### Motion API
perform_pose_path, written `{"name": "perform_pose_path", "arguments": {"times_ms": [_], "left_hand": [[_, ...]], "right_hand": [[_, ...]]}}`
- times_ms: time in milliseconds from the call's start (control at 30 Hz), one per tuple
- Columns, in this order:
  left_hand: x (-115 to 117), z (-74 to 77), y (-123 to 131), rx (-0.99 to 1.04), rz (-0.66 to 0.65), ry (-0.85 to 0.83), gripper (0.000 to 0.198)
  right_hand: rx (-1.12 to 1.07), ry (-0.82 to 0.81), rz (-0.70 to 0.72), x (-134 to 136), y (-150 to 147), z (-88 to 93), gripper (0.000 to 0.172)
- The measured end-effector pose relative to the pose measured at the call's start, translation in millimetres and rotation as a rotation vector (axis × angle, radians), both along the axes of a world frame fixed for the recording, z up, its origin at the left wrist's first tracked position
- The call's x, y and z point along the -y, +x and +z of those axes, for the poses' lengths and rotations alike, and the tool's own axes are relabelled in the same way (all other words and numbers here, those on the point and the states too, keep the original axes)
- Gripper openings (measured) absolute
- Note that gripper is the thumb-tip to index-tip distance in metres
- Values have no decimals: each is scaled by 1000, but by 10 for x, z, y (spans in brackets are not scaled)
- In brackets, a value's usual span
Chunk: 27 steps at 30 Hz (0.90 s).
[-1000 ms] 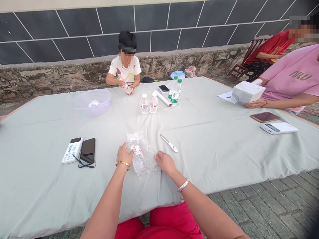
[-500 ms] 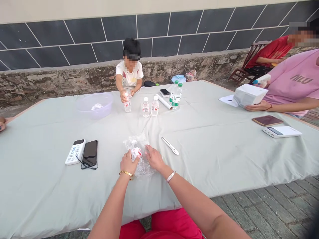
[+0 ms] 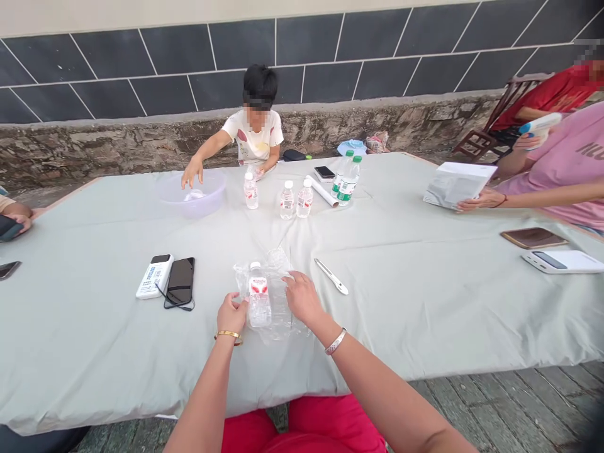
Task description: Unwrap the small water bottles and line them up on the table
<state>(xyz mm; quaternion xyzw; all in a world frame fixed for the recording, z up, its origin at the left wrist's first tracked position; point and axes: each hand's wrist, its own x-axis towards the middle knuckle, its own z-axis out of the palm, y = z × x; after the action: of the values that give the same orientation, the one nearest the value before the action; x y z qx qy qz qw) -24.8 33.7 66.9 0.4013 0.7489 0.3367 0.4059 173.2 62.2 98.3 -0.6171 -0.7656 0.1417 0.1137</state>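
Left hand (image 3: 231, 313) half curled near the front edge of the table (image 3: 94, 333), fingertips against the side of a clear water bottle (image 3: 258, 299), with no firm grip visible. Gold bangle (image 3: 229, 336) on that wrist. Bottle lying on a crumpled sheet of clear plastic wrap (image 3: 283, 314), red label up, cap toward the far edge. Right hand (image 3: 302, 299) open, fingers spread and flat on the wrap, just beside the bottle but not touching it, holding nothing. White bracelet (image 3: 335, 341) on that wrist.

To the right of the wrap, a white utility knife (image 3: 331, 276), lying alone on the pale green cloth. To the left, a white power bank (image 3: 155, 277) and a black phone (image 3: 180, 280), side by side, a dark cable (image 3: 175, 303) curling below them.

Toward the far edge, three small water bottles (image 3: 287, 200) upright in a loose row, two larger green-label bottles (image 3: 348, 180) close behind, with a white paper tube (image 3: 323, 191) lying beside them. At the far edge, a child (image 3: 252, 129) reaching one hand into a translucent plastic basin (image 3: 191, 196). Along the right edge, a co-worker in a pink shirt (image 3: 570, 157), one hand on a white box (image 3: 457, 185), the other raising a white bottle (image 3: 540, 124). Near that corner, a brown phone (image 3: 533, 238) and a second power bank (image 3: 561, 262).
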Motion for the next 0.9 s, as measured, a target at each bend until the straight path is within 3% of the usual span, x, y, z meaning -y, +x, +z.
{"name": "perform_pose_path", "arguments": {"times_ms": [67,200,267,400,533,600,667,767,900], "left_hand": [[6,-61,17,35,12,5,26],[21,-147,-78,49,107,27,23],[26,-156,-192,48,141,21,23],[45,-105,-469,41,196,15,33],[4,92,-505,-227,355,230,45],[-70,222,-368,-322,253,372,38],[-151,314,-200,-299,15,407,36],[-180,295,-92,-394,-288,175,49],[18,72,-316,-742,-549,-146,86]], "right_hand": [[-128,-41,-9,5,-206,121,42],[-212,-280,-45,-27,-556,207,84],[-249,-366,-41,-61,-563,187,93],[-295,-382,-117,-107,-323,150,75],[-256,-236,-140,-88,-324,147,62],[-215,-188,-116,-83,-458,130,72],[-158,-193,-108,-94,-563,103,82],[-133,-231,-144,-126,-502,73,85],[-154,-261,-248,-140,-138,98,74]]}}
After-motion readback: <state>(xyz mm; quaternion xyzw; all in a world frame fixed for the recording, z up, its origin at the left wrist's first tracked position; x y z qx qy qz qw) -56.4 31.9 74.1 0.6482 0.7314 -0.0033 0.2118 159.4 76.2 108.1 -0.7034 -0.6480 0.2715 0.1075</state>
